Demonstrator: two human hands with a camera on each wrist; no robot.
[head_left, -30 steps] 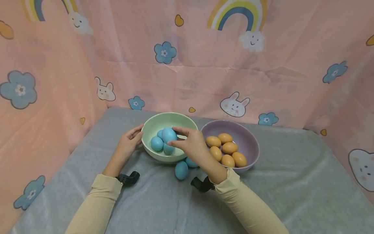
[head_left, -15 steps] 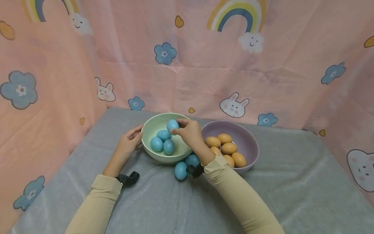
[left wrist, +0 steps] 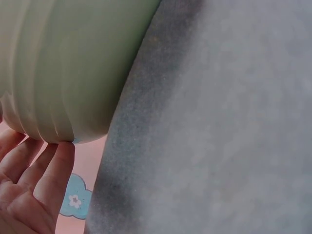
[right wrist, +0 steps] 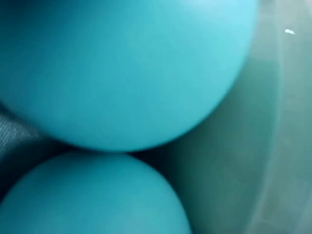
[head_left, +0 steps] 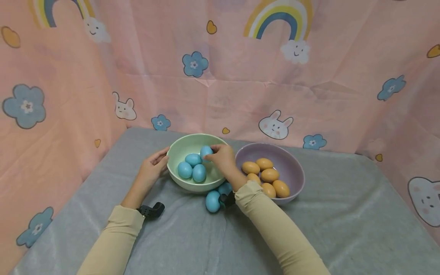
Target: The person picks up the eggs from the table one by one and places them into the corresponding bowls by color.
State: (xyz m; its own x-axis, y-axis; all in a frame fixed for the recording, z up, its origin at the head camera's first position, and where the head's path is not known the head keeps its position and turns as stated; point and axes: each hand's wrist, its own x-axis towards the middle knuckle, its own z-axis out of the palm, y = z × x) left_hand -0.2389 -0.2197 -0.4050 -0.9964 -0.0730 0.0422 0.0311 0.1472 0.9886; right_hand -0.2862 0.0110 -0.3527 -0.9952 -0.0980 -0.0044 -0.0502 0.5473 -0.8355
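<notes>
In the head view my right hand (head_left: 222, 158) pinches a blue egg (head_left: 206, 152) between thumb and fingers, inside the green bowl (head_left: 178, 148). Three other blue eggs (head_left: 193, 159) lie together in that bowl, just left of the held one. My left hand (head_left: 152, 168) rests against the bowl's left outer side. The left wrist view shows its extended fingers (left wrist: 58, 168) touching the bowl's ribbed wall (left wrist: 73, 63). Two more blue eggs (head_left: 212, 201) sit on the cloth before the bowl, one partly behind the right wrist; in the right wrist view they loom large (right wrist: 131, 73).
A purple bowl (head_left: 296, 168) with several orange-yellow eggs (head_left: 269, 175) stands right of the green one, partly behind the right forearm. Grey cloth (head_left: 343, 206) covers the table. A pink printed curtain (head_left: 233, 95) hangs behind and at both sides.
My right hand has carried the blue egg up and slightly right, then lowered it beside the other blue eggs in the green bowl. The left hand has kept its place.
</notes>
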